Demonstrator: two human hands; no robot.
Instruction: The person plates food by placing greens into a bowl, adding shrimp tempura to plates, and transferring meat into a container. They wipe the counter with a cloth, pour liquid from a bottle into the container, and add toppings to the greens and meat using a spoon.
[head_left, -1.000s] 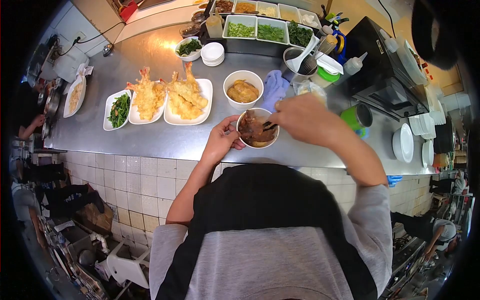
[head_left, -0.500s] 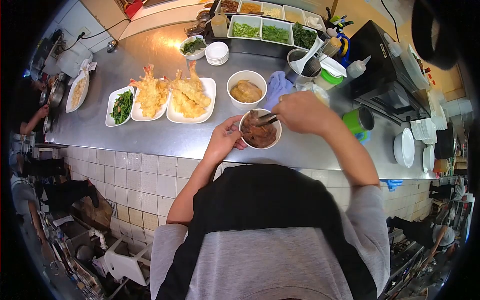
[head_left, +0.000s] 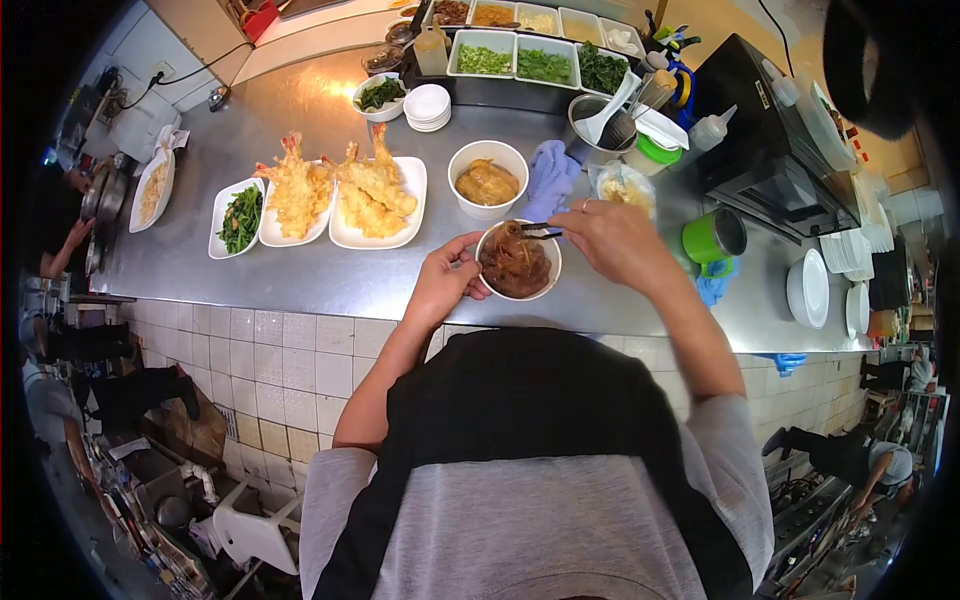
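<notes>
My left hand (head_left: 449,272) grips the left side of a white paper bowl (head_left: 553,283) near the counter's front edge, thumb near the rim. Brown sliced meat (head_left: 517,262) fills the bowl. In my right hand (head_left: 612,238) is a pair of dark chopsticks (head_left: 540,232), their tips at the meat along the bowl's upper side. A second white bowl (head_left: 460,153) stands just behind, holding yellowish-brown food (head_left: 487,182). Past my right hand lie a purple cloth (head_left: 552,178) and a plastic bag (head_left: 628,187) with pale contents.
Left of the bowls sit two dishes of shrimp tempura (head_left: 375,200) and a dish of greens (head_left: 240,220). Trays of chopped greens (head_left: 545,66) line the back. A steel pot with a white ladle (head_left: 600,122), a green cup (head_left: 706,238) and a black oven (head_left: 775,150) stand right.
My right hand has shifted slightly right and down, with the chopsticks lying flatter. The meat looks rearranged, heaped toward the upper part of the bowl. My left hand stays on the bowl.
</notes>
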